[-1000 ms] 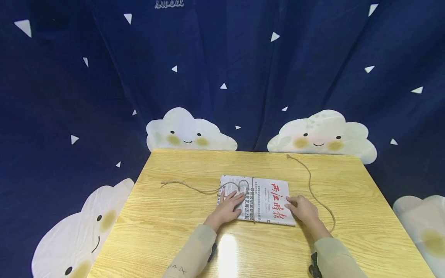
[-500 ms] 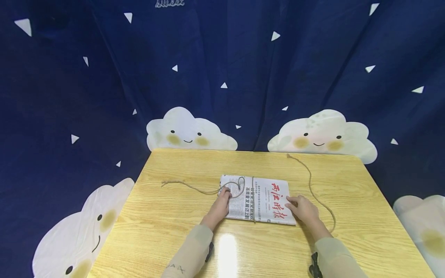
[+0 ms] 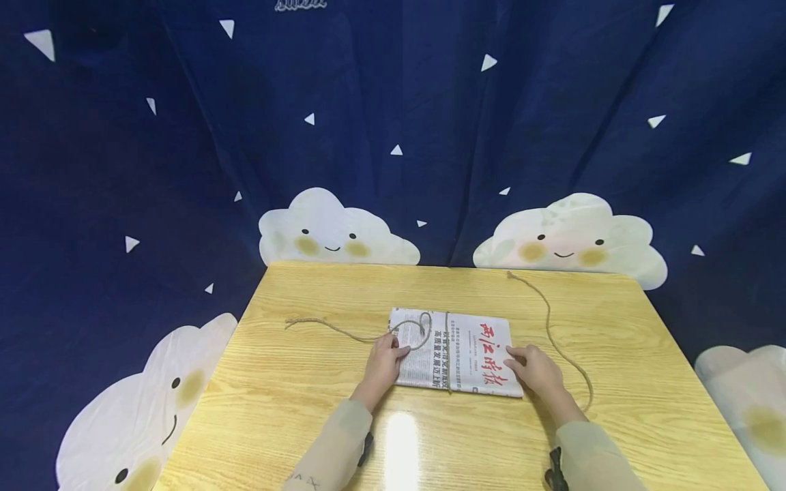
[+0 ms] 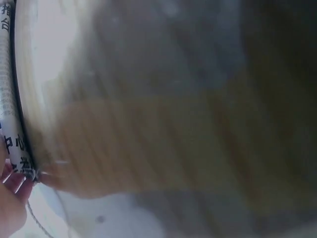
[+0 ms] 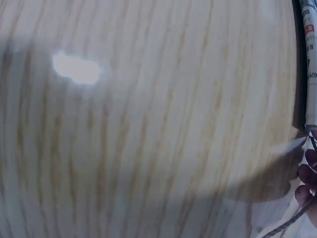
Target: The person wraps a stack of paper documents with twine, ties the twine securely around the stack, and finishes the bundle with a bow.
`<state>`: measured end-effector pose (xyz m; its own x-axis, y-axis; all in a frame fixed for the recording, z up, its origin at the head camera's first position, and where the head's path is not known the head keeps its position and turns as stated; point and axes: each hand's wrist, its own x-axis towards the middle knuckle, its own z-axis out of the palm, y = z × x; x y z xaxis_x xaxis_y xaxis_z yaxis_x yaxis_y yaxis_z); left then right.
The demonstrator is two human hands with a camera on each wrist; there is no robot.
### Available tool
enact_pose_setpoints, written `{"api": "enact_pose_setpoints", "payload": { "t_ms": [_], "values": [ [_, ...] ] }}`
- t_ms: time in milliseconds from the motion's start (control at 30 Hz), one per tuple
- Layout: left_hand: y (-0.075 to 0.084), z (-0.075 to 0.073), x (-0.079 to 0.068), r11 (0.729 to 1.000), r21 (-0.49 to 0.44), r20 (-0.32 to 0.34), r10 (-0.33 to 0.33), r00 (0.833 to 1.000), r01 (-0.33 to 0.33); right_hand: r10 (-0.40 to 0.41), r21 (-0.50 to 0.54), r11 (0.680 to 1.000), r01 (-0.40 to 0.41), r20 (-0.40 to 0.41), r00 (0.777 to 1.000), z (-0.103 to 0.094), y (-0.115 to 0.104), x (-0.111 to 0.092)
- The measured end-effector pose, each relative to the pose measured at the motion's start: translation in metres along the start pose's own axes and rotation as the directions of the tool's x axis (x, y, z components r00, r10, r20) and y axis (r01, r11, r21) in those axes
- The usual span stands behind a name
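A folded newspaper bundle (image 3: 473,354) lies flat on the wooden table, with red characters near its right end. A strand of twine (image 3: 448,351) crosses it front to back. More twine (image 3: 336,329) curls in a loop over the bundle's left part and trails left across the table. My left hand (image 3: 382,361) grips the left edge, thumb on top; in the left wrist view its fingers (image 4: 19,188) are at the corner. Opposite, my right hand (image 3: 537,372) pinches the right edge. The right wrist view catches only fingertips (image 5: 308,176) beside the newspaper's side (image 5: 310,64).
A length of twine (image 3: 548,320) runs from the table's back edge down past the right hand. Around the wooden table (image 3: 295,382) hangs a dark blue curtain (image 3: 393,102) with white clouds and triangles. Glare shines on the front of the tabletop.
My left hand has drawn back from the top of the newspaper to its left edge and now grips there. The twine loop beneath it has come into view. My right hand has stayed put.
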<state>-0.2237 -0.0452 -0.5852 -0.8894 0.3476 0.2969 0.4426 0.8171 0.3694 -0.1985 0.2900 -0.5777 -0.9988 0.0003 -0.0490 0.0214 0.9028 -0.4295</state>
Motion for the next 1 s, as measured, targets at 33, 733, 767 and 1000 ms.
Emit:
{"api": "enact_pose_setpoints", "payload": {
  "t_ms": [33, 733, 767, 1000],
  "values": [
    [-0.001, -0.001, -0.002, 1.000, 0.001, 0.016, 0.019, 1.000, -0.019, -0.007, 0.006, 1.000, 0.007, -0.015, 1.000, 0.001, 0.000, 0.000],
    [-0.006, -0.014, -0.017, 0.995, -0.088, 0.192, 0.061, 0.979, -0.045, -0.218, 0.073, 0.969, 0.234, -0.183, 0.959, 0.010, -0.066, 0.030],
    [-0.006, -0.014, -0.018, 0.995, -0.087, 0.194, 0.060, 0.979, -0.044, -0.221, 0.103, 0.966, 0.238, -0.159, 0.962, 0.011, -0.074, 0.034],
    [-0.005, -0.013, -0.018, 0.995, -0.092, 0.189, 0.054, 0.981, -0.037, -0.310, 0.191, 0.936, 0.297, 0.045, 0.950, 0.020, -0.122, 0.059]
  ]
}}
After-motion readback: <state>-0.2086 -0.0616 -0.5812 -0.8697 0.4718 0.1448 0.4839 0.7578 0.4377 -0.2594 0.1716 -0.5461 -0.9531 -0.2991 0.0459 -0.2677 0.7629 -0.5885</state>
